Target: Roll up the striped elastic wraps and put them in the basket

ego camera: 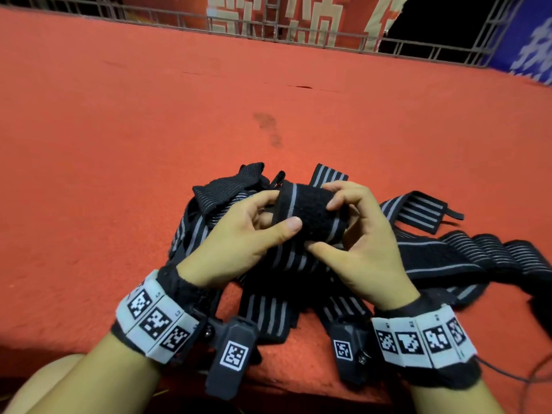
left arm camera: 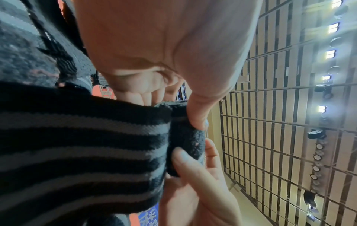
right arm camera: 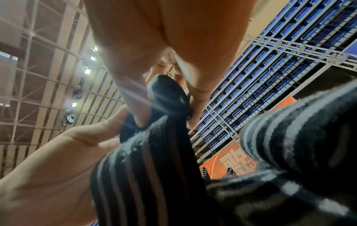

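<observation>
I had both hands on 1 striped wrap [ego camera: 310, 213], held just above the heap at the near edge of the red carpet [ego camera: 149, 130]. My left hand [ego camera: 239, 234] curled around its left end, thumb pressed across the fuzzy black face; my right hand [ego camera: 367, 234] pinched the right end, fingertips on top and thumb underneath. The left wrist view showed a small tight roll with the striped tail running back toward that wrist, so I judged the rolling step only just begun on this wrap.

The next move, as I read it, called for turning the roll over itself while keeping the tail taut and the edges square, so it would not cone out sideways.

Under and around my hands lay the loose pile of wraps [ego camera: 448, 252], black with grey stripes, crossing one another and spilling toward the right. Those tangled strips were the likely snag: the tail could drag a neighbour along. I could see no basket in any view, so I could not tell where it stood. A metal railing [ego camera: 268, 28] with red and blue banners closed off the far side.
</observation>
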Tool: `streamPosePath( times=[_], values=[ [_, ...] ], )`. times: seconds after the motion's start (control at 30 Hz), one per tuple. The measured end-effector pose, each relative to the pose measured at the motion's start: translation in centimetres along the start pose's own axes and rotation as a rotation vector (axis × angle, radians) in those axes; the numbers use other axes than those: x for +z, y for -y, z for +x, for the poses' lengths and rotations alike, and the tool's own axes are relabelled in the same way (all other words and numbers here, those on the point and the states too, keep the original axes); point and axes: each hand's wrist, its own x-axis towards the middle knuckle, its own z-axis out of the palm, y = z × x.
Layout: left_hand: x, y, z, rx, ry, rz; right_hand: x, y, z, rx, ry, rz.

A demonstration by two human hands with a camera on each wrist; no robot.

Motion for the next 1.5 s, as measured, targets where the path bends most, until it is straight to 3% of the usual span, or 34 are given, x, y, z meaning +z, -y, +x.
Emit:
streamPosePath(
  times=[0.1, 0.23, 0.47, 0.53, 0.73, 0.9, 1.0, 1.13, 1.27, 1.4, 1.5],
  values=[
    [-0.3, 0.0, 0.0, 0.065, -0.029, 0.07, -0.2, 0.5, -0.1, 0.155, 0.036, 0.172],
    [-0.3, 0.2, -0.1, 0.074, -0.073, 0.113, -0.4, 0.5, 0.1, 0.317, 0.002, 0.155],
    [0.3, 0.3, -0.3, -0.042, 0.068, 0.187, -0.6, 1.1, 0.4, 0.265, -0.17, 0.375],
    [0.7, 0.1, -0.3, -0.058, 0.092, 0.121, -0.7, 1.3, 0.4, 0.192, -0.202, 0.252],
    [0.7, -0.3, 0.1, -0.176, 0.134, -0.215, 0.0, 1.3, 0.0, 0.024, -0.085, 0.022],
    [0.0, 0.0, -0.1, -0.127, 0.007, -0.15, 0.8, -0.1, -0.2, -0.023, 0.034, 0.026],
    [-0.2, -0.1, -0.2, -0.112, -0.026, -0.185, 0.5, 0.2, -0.4, 0.038, 0.112, 0.013],
    [-0.4, -0.3, -0.3, -0.066, -0.003, -0.207, 0.5, 0.6, -0.3, 0.22, 0.079, 0.228],
    [-0.3, -0.2, -0.3, -0.079, 0.012, -0.176, 0.4, 0.7, 0.1, 0.323, 0.085, 0.212],
    [-0.3, -0.2, -0.3, -0.104, 0.011, -0.122, 0.2, 0.9, 0.1, 0.313, 0.054, 0.25],
    [-0.5, -0.3, -0.2, -0.119, 0.03, -0.087, 0.2, 0.8, -0.1, 0.246, 0.03, 0.114]
  ],
)
